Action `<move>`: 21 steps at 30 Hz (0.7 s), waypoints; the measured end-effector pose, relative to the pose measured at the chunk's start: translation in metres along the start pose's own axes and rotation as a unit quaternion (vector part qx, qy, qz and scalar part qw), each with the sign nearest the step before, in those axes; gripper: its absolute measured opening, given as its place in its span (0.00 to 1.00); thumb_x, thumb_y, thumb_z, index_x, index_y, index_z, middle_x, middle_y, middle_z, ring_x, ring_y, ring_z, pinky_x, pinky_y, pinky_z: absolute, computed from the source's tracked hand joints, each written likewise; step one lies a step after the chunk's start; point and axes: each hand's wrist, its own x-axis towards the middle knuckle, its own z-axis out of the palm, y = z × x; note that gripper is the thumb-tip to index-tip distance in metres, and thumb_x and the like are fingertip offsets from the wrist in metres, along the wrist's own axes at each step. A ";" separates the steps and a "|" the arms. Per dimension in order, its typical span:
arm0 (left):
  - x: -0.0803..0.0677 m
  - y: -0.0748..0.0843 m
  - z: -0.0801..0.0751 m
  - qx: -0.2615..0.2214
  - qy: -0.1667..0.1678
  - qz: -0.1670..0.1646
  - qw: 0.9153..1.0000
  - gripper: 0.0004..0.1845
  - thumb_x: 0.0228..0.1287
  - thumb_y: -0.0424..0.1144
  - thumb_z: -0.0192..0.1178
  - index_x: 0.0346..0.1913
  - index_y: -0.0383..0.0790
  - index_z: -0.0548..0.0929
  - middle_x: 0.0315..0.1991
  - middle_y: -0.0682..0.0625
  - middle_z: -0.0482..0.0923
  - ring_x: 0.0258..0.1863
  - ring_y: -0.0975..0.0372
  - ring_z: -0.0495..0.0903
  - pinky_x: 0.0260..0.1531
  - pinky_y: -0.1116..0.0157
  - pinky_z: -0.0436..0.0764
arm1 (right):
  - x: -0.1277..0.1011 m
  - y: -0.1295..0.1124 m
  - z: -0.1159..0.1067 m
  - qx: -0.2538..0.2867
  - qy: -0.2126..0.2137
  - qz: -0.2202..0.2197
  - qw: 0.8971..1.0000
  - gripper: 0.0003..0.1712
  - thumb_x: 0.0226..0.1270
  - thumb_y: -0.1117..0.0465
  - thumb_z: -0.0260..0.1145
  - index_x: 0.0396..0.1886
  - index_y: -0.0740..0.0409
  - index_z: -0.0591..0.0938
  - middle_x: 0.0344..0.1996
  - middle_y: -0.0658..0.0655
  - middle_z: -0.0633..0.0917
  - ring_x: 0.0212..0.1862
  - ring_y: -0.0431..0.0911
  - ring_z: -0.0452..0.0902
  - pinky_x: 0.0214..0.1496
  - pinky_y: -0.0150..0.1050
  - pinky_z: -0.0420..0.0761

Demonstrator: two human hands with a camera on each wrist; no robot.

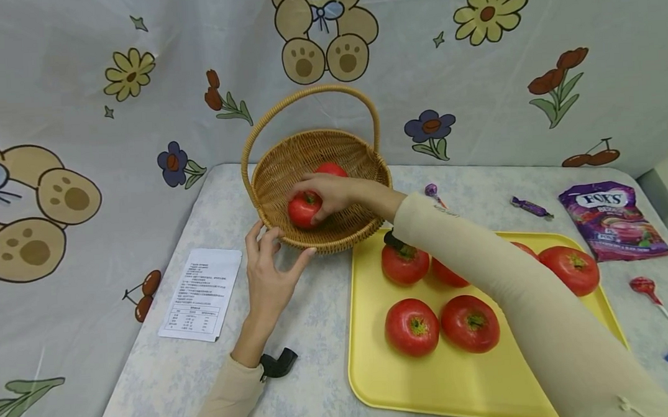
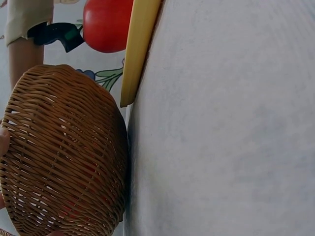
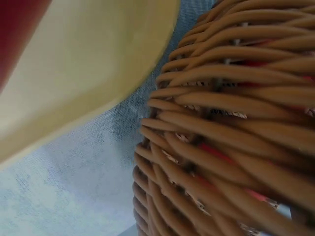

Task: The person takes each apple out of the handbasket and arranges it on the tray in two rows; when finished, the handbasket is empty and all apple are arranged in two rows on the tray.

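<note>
A brown wicker basket (image 1: 363, 232) with a tall arched handle stands at the back of the table. Inside it, my right hand (image 1: 333, 191) grips a red apple (image 1: 303, 211) from above, fingers and thumb around its sides. Behind that hand a second red apple (image 1: 331, 169) lies in the basket, partly covered. My left hand (image 1: 270, 283) holds the basket's near left rim, its fingers bent at the edge and its thumb along the front. From the right wrist, the woven wall (image 3: 236, 108) fills the view and hides the hand; red shows through its gaps.
A yellow tray (image 1: 431, 384) with several red apples (image 1: 412, 327) lies to the right, under my right forearm. Farther right are a purple candy bag (image 1: 614, 221), lollipops (image 1: 643, 286) and wrapped sweets (image 1: 530, 207). A printed paper (image 1: 200, 295) lies at left.
</note>
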 end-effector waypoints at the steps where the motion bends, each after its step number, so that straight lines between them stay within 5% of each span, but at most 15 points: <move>1: 0.000 0.000 0.000 0.000 0.000 0.000 1.000 0.33 0.50 0.49 0.76 0.53 0.35 0.74 0.69 0.37 0.58 0.66 0.44 0.68 0.51 0.51 0.84 | -0.001 0.000 -0.001 0.001 0.002 -0.002 1.000 0.38 0.54 0.54 0.78 0.65 0.43 0.73 0.70 0.59 0.67 0.74 0.56 0.56 0.73 0.59 0.62; 10: -0.001 0.001 0.000 0.005 -0.001 -0.002 1.000 0.32 0.51 0.49 0.76 0.53 0.35 0.74 0.69 0.36 0.58 0.65 0.45 0.70 0.51 0.52 0.84 | -0.018 -0.006 -0.016 0.025 0.046 -0.045 0.998 0.36 0.53 0.55 0.78 0.63 0.42 0.75 0.62 0.52 0.72 0.63 0.47 0.69 0.65 0.44 0.75; 21: -0.001 0.000 0.000 0.007 0.000 0.001 1.000 0.33 0.51 0.49 0.76 0.53 0.34 0.74 0.69 0.36 0.59 0.64 0.45 0.71 0.50 0.52 0.84 | -0.063 -0.010 -0.044 0.026 0.108 -0.075 0.991 0.36 0.54 0.54 0.78 0.64 0.41 0.75 0.58 0.49 0.75 0.58 0.43 0.70 0.59 0.43 0.78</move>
